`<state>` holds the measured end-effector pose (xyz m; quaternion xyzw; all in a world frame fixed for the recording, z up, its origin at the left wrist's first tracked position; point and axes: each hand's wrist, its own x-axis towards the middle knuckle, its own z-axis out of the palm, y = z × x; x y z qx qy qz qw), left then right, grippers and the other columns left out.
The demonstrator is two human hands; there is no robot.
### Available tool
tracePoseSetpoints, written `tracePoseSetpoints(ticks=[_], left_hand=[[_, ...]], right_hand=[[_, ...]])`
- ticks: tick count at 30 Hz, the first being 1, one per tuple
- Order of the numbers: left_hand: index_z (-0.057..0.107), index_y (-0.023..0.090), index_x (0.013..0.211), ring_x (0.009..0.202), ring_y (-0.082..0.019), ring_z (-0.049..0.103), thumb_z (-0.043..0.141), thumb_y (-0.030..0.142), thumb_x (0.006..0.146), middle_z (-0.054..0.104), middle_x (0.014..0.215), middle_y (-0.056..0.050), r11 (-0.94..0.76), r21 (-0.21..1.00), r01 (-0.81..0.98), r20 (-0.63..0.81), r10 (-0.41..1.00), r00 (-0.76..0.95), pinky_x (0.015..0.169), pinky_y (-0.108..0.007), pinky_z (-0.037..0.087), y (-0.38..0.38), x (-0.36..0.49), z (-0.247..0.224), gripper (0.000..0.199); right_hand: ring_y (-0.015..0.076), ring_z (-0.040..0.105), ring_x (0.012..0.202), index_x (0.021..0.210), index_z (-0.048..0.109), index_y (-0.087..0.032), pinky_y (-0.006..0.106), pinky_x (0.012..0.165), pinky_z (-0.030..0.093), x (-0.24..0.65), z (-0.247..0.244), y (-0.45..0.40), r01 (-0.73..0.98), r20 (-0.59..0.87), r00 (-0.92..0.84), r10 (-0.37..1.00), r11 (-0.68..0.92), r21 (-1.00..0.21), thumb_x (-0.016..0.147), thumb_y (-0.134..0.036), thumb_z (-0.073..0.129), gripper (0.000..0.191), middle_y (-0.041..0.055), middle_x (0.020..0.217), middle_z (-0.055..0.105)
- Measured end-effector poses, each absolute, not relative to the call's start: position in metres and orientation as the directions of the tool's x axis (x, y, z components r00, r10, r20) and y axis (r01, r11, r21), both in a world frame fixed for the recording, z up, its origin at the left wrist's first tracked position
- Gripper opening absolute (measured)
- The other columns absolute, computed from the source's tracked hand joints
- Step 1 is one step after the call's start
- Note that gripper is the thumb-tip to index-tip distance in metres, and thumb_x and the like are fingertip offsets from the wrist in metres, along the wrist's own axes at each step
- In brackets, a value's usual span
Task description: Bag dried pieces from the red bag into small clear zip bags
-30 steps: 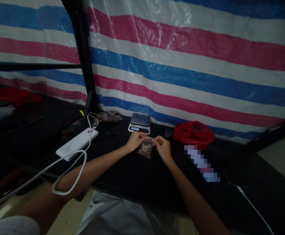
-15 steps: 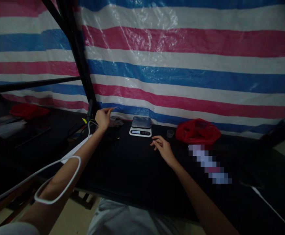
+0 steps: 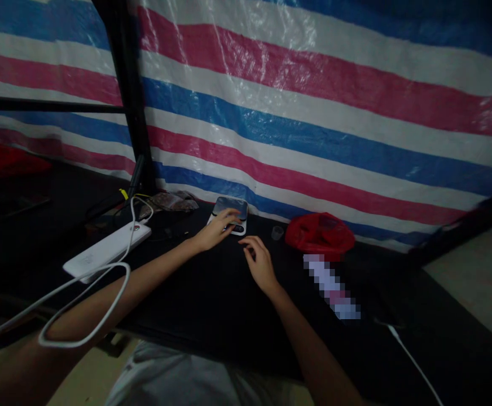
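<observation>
Scale [image 3: 230,210] sits at the table's [image 3: 212,304] far edge; left hand [image 3: 217,224] rests loose-fingered on its front, apparently grasping nothing. Right hand [image 3: 259,262] hovers empty, half-curled, just beside. Platform looks bare, nothing weighed; red bag [image 3: 320,234] lies right.

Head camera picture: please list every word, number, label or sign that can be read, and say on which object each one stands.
No text can be read.
Scale: its display is too small, and the left hand partly covers it.
White power bank: faint marks, too blurred to read.
Pixelated strip on the black table: blurred out, unreadable.
Red bag and striped tarp: no print shows.
The right hand holds nothing.
</observation>
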<state>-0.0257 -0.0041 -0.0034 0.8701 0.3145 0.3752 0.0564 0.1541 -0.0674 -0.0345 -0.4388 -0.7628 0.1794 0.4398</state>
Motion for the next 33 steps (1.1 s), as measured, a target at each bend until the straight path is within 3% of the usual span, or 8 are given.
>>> tracePoseSetpoints(ticks=[2, 9, 13, 22, 33], left_hand=[[0.054, 0.02, 0.099, 0.107, -0.016, 0.045, 0.036, 0.013, 0.085, 0.048, 0.112, -0.006, -0.814, 0.364, 0.452, 0.629, 0.573, 0.526, 0.092, -0.031, 0.038, -0.002, -0.02, -0.015, 0.024], [0.057, 0.017, 0.089, 0.095, -0.016, 0.05, 0.039, 0.013, 0.083, 0.051, 0.097, -0.005, -0.643, 0.451, 0.618, 0.786, 0.615, 0.066, 0.086, -0.031, 0.041, 0.022, -0.068, -0.035, 0.02], [0.059, 0.017, 0.082, 0.09, -0.016, 0.051, 0.039, 0.011, 0.081, 0.051, 0.091, -0.005, -0.577, 0.487, 0.655, 0.781, 0.624, -0.031, 0.082, -0.03, 0.043, 0.029, -0.081, -0.034, 0.02], [0.057, 0.017, 0.083, 0.098, -0.016, 0.048, 0.033, 0.0, 0.072, 0.051, 0.097, -0.005, -0.597, 0.478, 0.645, 0.724, 0.683, 0.096, 0.089, -0.032, 0.039, 0.024, -0.07, -0.033, 0.031], [0.054, 0.018, 0.092, 0.097, -0.015, 0.049, 0.039, 0.012, 0.08, 0.051, 0.096, -0.004, -0.621, 0.437, 0.651, 0.711, 0.682, 0.173, 0.088, -0.028, 0.04, 0.021, -0.066, -0.033, 0.02]], right_hand=[[0.0128, 0.053, 0.083, 0.094, 0.057, -0.021, 0.026, 0.074, 0.043, 0.159, -0.035, -0.064, 0.504, 0.544, -0.185, 0.819, 0.554, -0.663, 0.075, -0.005, 0.037, 0.032, 0.0041, 0.1, 0.051], [0.0126, 0.052, 0.081, 0.091, 0.057, -0.021, 0.027, 0.076, 0.044, 0.165, -0.039, -0.057, 0.492, 0.54, -0.155, 0.827, 0.539, -0.684, 0.071, -0.001, 0.035, 0.036, 0.0043, 0.1, 0.049], [0.0124, 0.052, 0.081, 0.091, 0.057, -0.021, 0.027, 0.076, 0.044, 0.164, -0.04, -0.057, 0.492, 0.535, -0.172, 0.827, 0.542, -0.681, 0.071, -0.001, 0.033, 0.037, 0.0042, 0.1, 0.049], [0.013, 0.052, 0.083, 0.092, 0.057, -0.02, 0.028, 0.076, 0.045, 0.168, -0.042, -0.054, 0.513, 0.512, -0.158, 0.845, 0.513, -0.688, 0.073, -0.004, 0.034, 0.034, 0.0051, 0.1, 0.049], [0.012, 0.049, 0.072, 0.092, 0.058, -0.02, 0.026, 0.069, 0.042, 0.169, -0.04, -0.054, 0.606, 0.482, -0.179, 0.858, 0.482, -0.633, 0.077, -0.013, 0.042, 0.023, 0.0034, 0.091, 0.05]])
